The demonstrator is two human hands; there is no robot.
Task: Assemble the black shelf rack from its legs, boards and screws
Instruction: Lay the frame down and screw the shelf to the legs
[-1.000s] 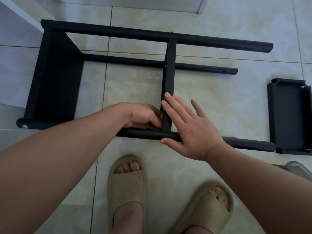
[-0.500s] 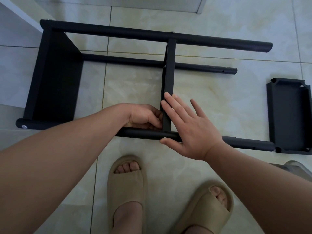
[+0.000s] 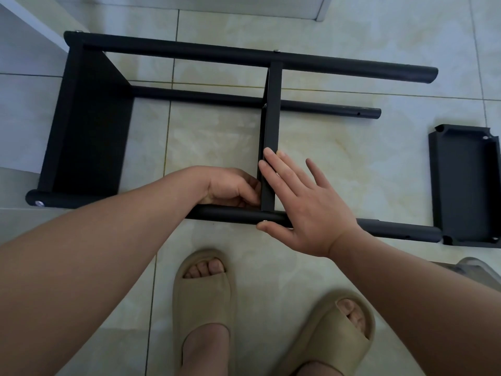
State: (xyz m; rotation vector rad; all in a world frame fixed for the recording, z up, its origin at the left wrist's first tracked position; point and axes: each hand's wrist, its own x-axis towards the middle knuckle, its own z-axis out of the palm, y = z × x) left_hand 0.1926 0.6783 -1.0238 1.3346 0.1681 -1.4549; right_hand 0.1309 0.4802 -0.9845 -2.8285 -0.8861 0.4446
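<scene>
The black shelf rack lies on its side on the tile floor. Its long legs run left to right, the far leg [image 3: 189,51] at the top and the near leg [image 3: 393,230] by my feet. An end board [image 3: 89,126] closes the left side, and the middle board [image 3: 272,118] crosses between the legs. My left hand [image 3: 230,187] is curled against the left face of the middle board, just above the near leg. My right hand [image 3: 306,207] lies flat with fingers spread on the board's right side. Its thumb is under the near leg beside a screw head [image 3: 265,221].
A loose black board [image 3: 463,185] lies on the floor at the right, past the legs' free ends. A white furniture edge [image 3: 32,20] sits at the top left. My feet in beige slippers [image 3: 206,299] stand just in front of the rack.
</scene>
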